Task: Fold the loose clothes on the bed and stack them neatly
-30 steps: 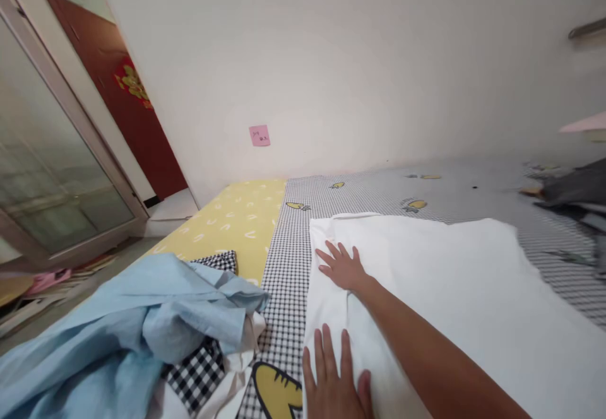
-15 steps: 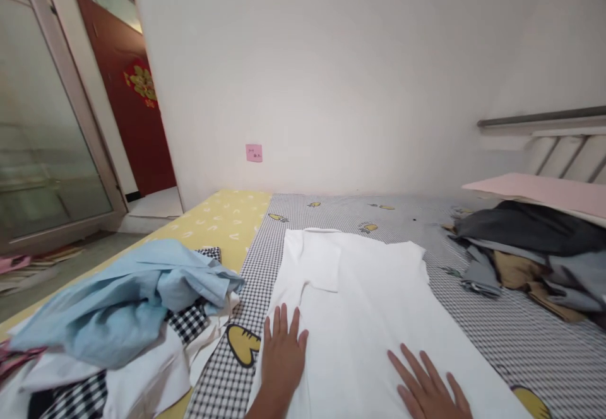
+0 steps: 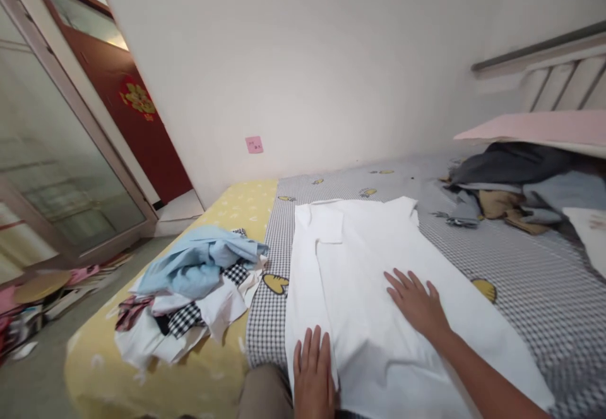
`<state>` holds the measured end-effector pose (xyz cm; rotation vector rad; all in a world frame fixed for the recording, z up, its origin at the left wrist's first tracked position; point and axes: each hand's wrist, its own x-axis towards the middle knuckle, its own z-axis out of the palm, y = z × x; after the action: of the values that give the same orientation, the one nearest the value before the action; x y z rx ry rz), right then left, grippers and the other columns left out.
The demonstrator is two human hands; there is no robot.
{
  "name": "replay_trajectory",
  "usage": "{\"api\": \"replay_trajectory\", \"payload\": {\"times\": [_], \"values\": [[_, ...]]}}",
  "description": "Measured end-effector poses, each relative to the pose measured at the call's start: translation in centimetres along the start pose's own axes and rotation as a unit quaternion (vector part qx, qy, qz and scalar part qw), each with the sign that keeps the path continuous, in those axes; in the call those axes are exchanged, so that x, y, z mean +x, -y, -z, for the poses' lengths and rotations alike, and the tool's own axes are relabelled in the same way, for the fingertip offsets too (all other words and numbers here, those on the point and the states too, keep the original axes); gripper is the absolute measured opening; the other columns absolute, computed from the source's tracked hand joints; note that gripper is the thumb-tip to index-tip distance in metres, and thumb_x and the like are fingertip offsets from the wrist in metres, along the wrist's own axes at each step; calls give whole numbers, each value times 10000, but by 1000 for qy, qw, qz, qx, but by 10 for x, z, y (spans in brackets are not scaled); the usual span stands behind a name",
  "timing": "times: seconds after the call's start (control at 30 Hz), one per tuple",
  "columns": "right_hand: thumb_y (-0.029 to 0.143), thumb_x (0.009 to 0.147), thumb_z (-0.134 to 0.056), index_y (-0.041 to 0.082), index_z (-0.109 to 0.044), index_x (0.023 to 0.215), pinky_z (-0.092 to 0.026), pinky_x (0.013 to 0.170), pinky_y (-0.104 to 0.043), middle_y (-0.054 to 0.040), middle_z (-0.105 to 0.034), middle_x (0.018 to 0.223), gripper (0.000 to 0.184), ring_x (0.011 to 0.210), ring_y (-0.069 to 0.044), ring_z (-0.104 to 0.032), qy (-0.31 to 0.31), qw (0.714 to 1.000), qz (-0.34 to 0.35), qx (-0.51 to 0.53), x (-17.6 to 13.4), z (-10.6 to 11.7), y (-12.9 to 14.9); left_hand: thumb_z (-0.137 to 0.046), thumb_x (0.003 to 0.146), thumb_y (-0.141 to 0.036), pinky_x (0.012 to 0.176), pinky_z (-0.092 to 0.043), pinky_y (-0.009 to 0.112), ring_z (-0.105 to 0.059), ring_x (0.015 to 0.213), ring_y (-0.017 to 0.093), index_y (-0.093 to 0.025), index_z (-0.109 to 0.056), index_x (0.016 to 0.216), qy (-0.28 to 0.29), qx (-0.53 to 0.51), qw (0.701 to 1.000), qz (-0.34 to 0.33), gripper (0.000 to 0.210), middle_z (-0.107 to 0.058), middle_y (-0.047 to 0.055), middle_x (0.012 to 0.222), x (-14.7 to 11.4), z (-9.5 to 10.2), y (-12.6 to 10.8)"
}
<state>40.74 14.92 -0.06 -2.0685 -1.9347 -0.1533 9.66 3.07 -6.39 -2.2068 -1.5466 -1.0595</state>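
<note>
A white shirt [image 3: 364, 267] lies spread out on the bed, its left side folded inward with a short sleeve [image 3: 330, 226] laid over the top. My left hand [image 3: 313, 368] rests flat on the folded left edge, low in the view, fingers stretched forward. On the middle right of the shirt, my right hand [image 3: 419, 302] lies palm down with its fingers spread. Neither hand grips the cloth. Small wrinkles run across the shirt's lower part, close to my hands.
Left of the shirt sits a loose heap of clothes with a light blue garment [image 3: 194, 261] on top. Dark, grey and brown clothes [image 3: 516, 166] are piled at the right, under a pink board [image 3: 540, 127]. A pink note [image 3: 254, 145] sticks to the wall behind.
My right hand has moved forward over the shirt, and my left hand is now nearer the shirt's lower edge. The view has tilted, and my knee has come into sight.
</note>
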Motion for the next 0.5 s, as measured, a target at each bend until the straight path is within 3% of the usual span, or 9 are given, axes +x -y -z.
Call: {"api": "replay_trajectory", "payload": {"times": [0.07, 0.13, 0.23, 0.3, 0.37, 0.43, 0.5], "values": [[381, 976, -297, 310, -578, 1419, -225, 1174, -624, -30, -514, 1540, 530, 1463, -309, -380, -22, 999, -17, 46, -17, 2, 5, -374, 928, -96, 1093, -481, 460, -530, 1363, 244, -267, -652, 1293, -5, -76, 995, 57, 490, -608, 94, 1433, -33, 15, 6], [419, 954, -309, 301, -629, 1360, -210, 1184, -630, -35, -543, 1514, 530, 1462, -313, -385, -45, 991, -12, 128, -44, 1, 5, -400, 949, -192, 982, -564, 436, -628, 1232, 256, -220, -684, 1172, -53, -142, 971, 186, 362, -643, 152, 1321, -51, 28, 13], [553, 879, -438, 311, -736, 1155, -234, 1195, -609, -40, -619, 1435, 473, 1433, -333, -429, -64, 950, -15, 305, -99, -4, -9, -519, 903, -383, 890, -613, 437, -675, 1129, 292, -155, -572, 1224, -117, -240, 888, 375, 397, -602, 199, 1271, -51, 38, 21], [616, 815, -530, 280, -751, 1041, -387, 1124, -552, -86, -723, 1267, 462, 1282, -336, -582, -65, 889, -114, 438, -140, -8, -27, -578, 835, -446, 871, -620, 435, -665, 1150, 321, -156, -516, 1261, -100, -302, 841, 437, 519, -564, 213, 1311, -41, 38, 27], [669, 735, -600, 230, -711, 1044, -546, 899, -486, -100, -779, 959, 548, 956, -317, -717, -85, 787, -290, 538, -178, -12, -49, -619, 775, -477, 873, -616, 455, -641, 1188, 363, -171, -515, 1256, -65, -334, 815, 469, 580, -557, 217, 1327, -30, 33, 34], [710, 597, -678, 214, -656, 1049, -561, 705, -418, -45, -725, 769, 672, 740, -278, -703, -140, 686, -430, 570, -206, -13, -72, -633, 771, -510, 919, -592, 505, -634, 1199, 386, -193, -514, 1267, -44, -336, 807, 484, 601, -589, 196, 1296, -20, 22, 41], [716, 485, -731, 230, -619, 1026, -543, 673, -380, -28, -709, 801, 736, 776, -270, -698, -191, 632, -494, 565, -222, -9, -96, -656, 763, -543, 951, -561, 572, -652, 1161, 405, -208, -531, 1253, -51, -317, 824, 467, 606, -635, 169, 1216, -12, 13, 44]]}}
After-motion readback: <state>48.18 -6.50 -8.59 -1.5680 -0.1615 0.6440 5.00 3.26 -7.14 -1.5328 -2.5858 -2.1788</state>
